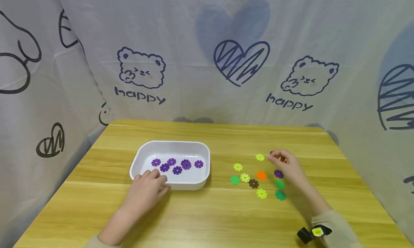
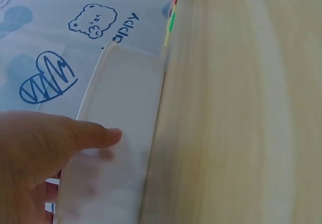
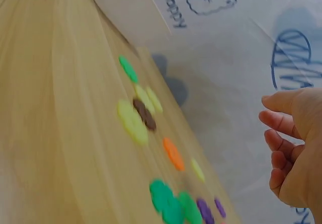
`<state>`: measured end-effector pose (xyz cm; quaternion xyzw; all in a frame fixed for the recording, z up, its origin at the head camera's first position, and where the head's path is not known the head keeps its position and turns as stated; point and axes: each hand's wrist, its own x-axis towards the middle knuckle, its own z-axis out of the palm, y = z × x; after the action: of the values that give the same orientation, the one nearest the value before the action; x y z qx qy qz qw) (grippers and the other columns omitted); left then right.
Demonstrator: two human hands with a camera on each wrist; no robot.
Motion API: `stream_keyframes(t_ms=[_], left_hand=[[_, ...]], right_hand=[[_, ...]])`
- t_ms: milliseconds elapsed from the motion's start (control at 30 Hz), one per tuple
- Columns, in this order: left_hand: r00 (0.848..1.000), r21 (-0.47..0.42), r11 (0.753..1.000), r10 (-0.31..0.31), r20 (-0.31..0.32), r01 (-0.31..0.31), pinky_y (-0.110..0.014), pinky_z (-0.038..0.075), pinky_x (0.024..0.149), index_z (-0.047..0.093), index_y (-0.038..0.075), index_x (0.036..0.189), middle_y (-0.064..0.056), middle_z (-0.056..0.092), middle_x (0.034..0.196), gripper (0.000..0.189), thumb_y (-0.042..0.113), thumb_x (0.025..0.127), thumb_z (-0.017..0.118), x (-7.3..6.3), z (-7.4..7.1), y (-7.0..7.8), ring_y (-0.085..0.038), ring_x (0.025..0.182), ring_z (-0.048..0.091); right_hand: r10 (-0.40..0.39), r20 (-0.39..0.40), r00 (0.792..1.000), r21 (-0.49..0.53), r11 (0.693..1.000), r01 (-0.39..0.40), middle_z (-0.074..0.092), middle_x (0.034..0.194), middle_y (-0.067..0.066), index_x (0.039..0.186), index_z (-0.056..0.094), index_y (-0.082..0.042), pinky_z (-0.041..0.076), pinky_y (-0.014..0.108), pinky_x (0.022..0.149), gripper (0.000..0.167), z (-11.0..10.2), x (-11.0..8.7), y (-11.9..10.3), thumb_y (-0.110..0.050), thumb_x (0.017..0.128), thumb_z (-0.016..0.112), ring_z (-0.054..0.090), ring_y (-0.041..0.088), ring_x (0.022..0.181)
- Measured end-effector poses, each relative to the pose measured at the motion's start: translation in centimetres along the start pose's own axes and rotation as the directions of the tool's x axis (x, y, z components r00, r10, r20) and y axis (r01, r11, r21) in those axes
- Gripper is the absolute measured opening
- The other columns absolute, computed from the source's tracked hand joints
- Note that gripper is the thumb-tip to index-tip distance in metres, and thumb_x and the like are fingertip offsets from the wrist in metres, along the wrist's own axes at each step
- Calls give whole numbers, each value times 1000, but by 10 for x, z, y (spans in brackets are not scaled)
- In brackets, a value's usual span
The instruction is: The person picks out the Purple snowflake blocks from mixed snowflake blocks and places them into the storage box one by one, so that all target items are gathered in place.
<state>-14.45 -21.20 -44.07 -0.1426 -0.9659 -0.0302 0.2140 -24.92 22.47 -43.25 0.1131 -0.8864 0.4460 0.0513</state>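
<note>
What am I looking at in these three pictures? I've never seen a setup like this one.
There is no machine here, just a person's left hand and right hand, both bare. The wide picture comes from a camera worn on the head, looking forward and down; the other two come from a camera on each wrist, so they look tilted.

On the wooden table stands a white tray with purple flower-shaped discs inside. To its right lie loose discs in yellow, green, orange, brown and purple.

The left hand grips the tray's near side, thumb outside. The right hand is by the loose discs, fingers loosely curved; I see nothing clearly held in it.
</note>
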Motion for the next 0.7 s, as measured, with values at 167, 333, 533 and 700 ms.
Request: stream_keyframes(t_ms=[167,333,533,700], left_hand=[[1000,-2,1000,-5,15,5,-30,37,60,67,18,80,2,59,79,19,32,77,80,0,2,0,-15,70,49],[1000,-8,1000,-10,12,11,-31,39,62,68,18,83,1,59,81,21,34,77,80,2,1,2,-15,71,49],[1000,-16,1000,-8,-11,8,-32,40,63,68,17,86,1,60,82,24,37,78,79,2,-2,3,-16,73,51],[999,-2,1000,-14,-37,14,-35,41,64,68,16,84,0,60,81,28,41,78,78,1,-7,3,-18,73,52]], right_hand=[[64,-31,997,-25,998,-65,53,88,3,103,63,-3,40,23,62,34,-14,-2,17,-36,96,61,45,14,76],[97,-43,994,-16,995,-98,54,86,1,105,63,-1,42,23,60,37,-23,1,33,-38,96,59,45,13,75],[151,-7,988,26,988,-151,51,88,-1,109,61,1,42,24,66,42,-31,3,49,-38,96,60,43,10,79],[198,72,978,40,979,-201,54,92,-3,114,59,3,44,24,72,44,-37,5,61,-37,95,62,48,8,84]])
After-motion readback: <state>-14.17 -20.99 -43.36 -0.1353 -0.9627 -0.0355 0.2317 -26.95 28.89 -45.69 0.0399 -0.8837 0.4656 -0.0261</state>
